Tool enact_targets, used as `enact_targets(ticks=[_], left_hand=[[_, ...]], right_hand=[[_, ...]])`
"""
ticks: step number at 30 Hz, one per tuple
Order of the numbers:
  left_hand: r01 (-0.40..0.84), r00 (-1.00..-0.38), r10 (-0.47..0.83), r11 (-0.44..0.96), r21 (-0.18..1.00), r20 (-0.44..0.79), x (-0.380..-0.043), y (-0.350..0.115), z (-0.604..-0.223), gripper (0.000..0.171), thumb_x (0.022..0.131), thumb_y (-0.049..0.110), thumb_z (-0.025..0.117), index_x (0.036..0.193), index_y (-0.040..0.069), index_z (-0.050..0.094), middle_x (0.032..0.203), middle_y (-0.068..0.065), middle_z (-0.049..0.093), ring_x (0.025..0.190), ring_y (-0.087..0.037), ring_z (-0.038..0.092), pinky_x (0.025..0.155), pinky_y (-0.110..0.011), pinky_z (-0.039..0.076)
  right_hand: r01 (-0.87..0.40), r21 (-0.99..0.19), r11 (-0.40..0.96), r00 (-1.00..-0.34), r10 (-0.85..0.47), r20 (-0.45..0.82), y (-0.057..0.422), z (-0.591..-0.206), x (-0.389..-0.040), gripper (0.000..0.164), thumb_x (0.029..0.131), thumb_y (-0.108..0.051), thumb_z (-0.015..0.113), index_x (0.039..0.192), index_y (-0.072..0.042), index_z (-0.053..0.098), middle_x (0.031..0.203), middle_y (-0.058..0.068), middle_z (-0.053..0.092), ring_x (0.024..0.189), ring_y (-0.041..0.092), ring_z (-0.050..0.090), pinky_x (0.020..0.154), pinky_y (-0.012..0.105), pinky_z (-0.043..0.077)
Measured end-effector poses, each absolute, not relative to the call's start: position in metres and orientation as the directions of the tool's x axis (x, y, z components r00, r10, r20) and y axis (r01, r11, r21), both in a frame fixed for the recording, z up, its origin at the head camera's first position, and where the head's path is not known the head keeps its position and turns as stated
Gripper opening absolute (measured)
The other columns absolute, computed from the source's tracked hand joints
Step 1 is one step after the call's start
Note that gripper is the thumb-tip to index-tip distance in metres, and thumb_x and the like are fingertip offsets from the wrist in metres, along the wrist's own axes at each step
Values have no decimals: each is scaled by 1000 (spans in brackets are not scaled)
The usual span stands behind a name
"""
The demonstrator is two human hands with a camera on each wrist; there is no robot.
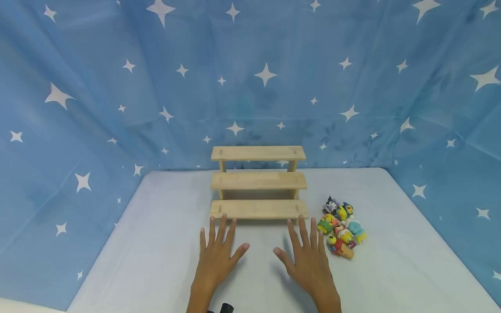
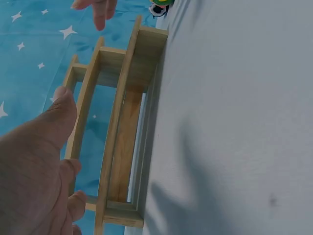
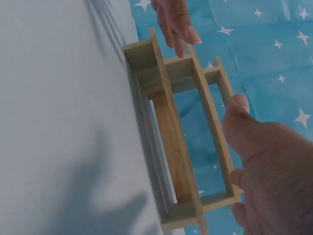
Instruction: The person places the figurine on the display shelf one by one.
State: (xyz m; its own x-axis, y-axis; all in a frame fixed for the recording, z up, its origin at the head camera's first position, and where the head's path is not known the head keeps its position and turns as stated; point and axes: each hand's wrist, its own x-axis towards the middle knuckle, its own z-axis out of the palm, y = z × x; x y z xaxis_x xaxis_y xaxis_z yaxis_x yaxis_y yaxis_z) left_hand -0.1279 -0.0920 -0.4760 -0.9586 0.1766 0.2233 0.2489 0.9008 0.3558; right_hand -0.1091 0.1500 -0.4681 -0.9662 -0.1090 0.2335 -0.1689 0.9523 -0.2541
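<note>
- Head view: saw left hand point(image 1: 216, 257), right hand point(image 1: 309, 263), fingers spread.
- Found wooden shelf point(image 1: 259, 180) beyond fingertips, one o'clock from left hand, eleven from right.
- Spotted toy figures point(image 1: 339, 229) at two o'clock from right hand.

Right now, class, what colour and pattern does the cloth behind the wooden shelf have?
The cloth is blue with white four-pointed stars, best seen in the head view.

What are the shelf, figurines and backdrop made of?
Shelf: pale wood, matte, perhaps unfinished; faint grain shows.
Figurines: probably painted plastic or resin, judging by bright colours and moulded shapes; too small to confirm.
Backdrop: fabric or thin plastic sheet, slight sheen; creases show.
</note>
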Motion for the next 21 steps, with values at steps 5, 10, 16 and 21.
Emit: enact_targets(ticks=[5, 10, 16, 21], left_hand=[[252, -965, 196, 881, 400, 175, -136, -96, -473, 79, 94, 63, 47, 155, 17, 27, 164, -13, 13, 151, -44, 2, 115, -68, 5], [250, -967, 194, 854, 457, 166, -149, -104, -468, 77, 96, 55, 51, 155, 13, 26, 163, -18, 16, 149, -48, 7, 113, -71, 8], [247, -968, 191, 844, 476, 163, -163, -112, -467, 71, 97, 46, 56, 151, 7, 34, 160, -20, 25, 147, -48, 16, 111, -72, 14], [206, -978, 161, 836, 508, 131, -174, -119, -467, 64, 98, 36, 58, 148, 1, 39, 159, -18, 29, 146, -46, 22, 110, -71, 18]], right_hand=[[-150, -280, 948, -974, -92, 207, 157, -465, -110, 85, 91, -65, 51, 155, -15, 27, 163, 18, 15, 150, 44, 4, 115, 66, 14], [-126, -309, 943, -963, -42, 265, 170, -459, -114, 76, 91, -54, 62, 148, -9, 41, 158, 23, 26, 145, 49, 23, 113, 65, 23], [-46, -312, 949, -912, 87, 401, 197, -461, -111, 53, 86, -31, 76, 122, 4, 63, 135, 30, 53, 127, 49, 49, 96, 62, 44], [15, -318, 948, -867, 170, 468, 215, -465, -105, 42, 80, -17, 81, 111, 8, 67, 112, 28, 65, 104, 45, 61, 73, 55, 53]])
